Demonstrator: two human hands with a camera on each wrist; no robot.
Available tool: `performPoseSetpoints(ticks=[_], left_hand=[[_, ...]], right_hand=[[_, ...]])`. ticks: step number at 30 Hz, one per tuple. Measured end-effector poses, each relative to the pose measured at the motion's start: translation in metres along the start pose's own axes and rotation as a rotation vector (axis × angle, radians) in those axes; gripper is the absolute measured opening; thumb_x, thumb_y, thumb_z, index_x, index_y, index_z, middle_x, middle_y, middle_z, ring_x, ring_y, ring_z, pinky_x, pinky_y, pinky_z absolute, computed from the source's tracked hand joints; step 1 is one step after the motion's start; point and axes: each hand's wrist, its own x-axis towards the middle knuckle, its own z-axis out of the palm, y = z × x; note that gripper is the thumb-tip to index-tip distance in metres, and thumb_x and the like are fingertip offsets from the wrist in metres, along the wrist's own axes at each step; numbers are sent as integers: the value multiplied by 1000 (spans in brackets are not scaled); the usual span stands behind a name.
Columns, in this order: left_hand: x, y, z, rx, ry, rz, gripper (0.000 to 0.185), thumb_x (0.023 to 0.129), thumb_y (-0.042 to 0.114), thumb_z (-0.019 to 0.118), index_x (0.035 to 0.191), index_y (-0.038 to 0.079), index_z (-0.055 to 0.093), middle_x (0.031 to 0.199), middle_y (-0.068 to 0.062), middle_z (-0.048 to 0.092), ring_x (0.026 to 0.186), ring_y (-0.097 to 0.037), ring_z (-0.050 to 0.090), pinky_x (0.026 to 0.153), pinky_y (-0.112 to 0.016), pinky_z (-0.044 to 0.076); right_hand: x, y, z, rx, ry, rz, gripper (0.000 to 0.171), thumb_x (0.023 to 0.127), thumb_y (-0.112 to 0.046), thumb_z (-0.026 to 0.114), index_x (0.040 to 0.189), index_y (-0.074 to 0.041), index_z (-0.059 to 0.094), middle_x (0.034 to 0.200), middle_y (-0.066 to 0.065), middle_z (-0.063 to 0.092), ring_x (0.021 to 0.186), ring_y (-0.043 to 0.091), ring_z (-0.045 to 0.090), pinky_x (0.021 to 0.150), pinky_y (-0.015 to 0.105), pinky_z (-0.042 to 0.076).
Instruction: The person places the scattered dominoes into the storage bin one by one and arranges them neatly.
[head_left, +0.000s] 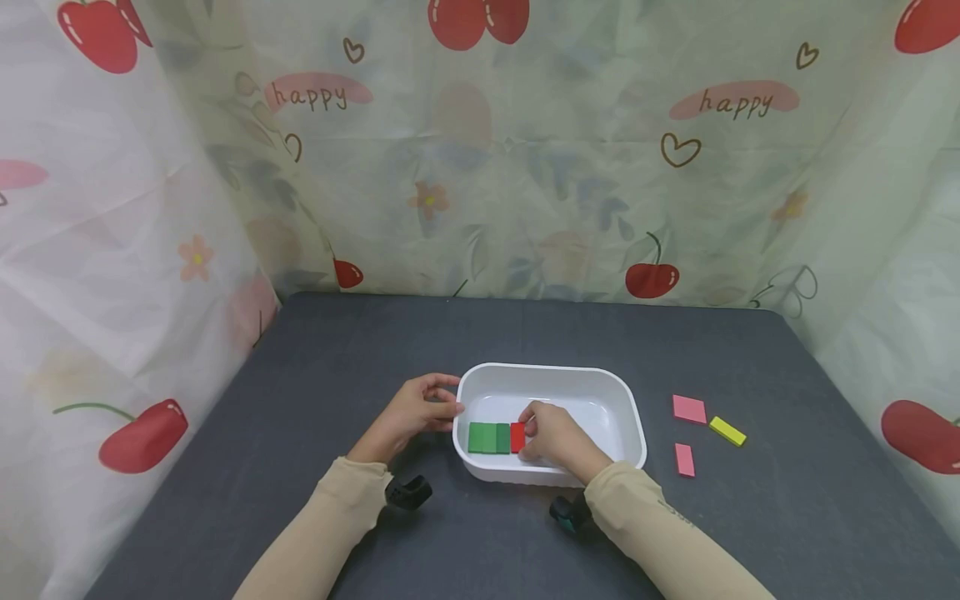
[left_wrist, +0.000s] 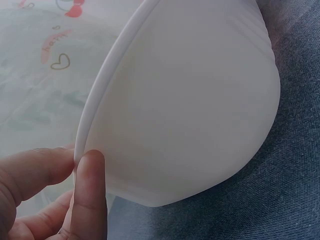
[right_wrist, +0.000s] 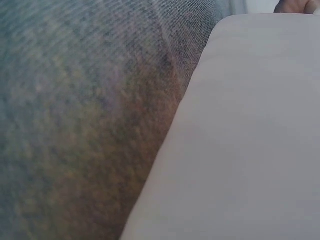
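Right hand: right hand (head_left: 551, 435) reaches over the near wall into the tray (head_left: 633, 408); fingertips pinch the red block (head_left: 517, 437) at its right end.
Red block: lies flat on the tray floor, left part; its left edge touches the green block (head_left: 488, 437), the pair forming a row running left to right.
Left hand: left hand (head_left: 416, 411) is outside the tray, thumb and finger clamped on the left rim, confirmed in the left wrist view (left_wrist: 82, 165).
Nearer hand: the right.
Loose pieces: two pink blocks (head_left: 688, 409) and a yellow block (head_left: 727, 431) lie on the table (head_left: 300, 400), right of the tray.
Hidden: right palm covers the block's right end; the right wrist view shows only tray wall and cloth.
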Motion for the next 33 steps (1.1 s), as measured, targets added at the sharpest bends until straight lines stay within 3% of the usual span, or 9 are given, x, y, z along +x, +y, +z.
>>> performPoseSetpoints(ticks=[33], left_hand=[[-1,0,1,13,14,-1,49,81,1,75,126,7,58,90,-9,64,72,-16,63,67,-31,60]], right_hand=[[-4,-3,-2,25,-18,-3,43,70,-1,82,107,-5,61,81,3,61,79,16,55,78,34,50]])
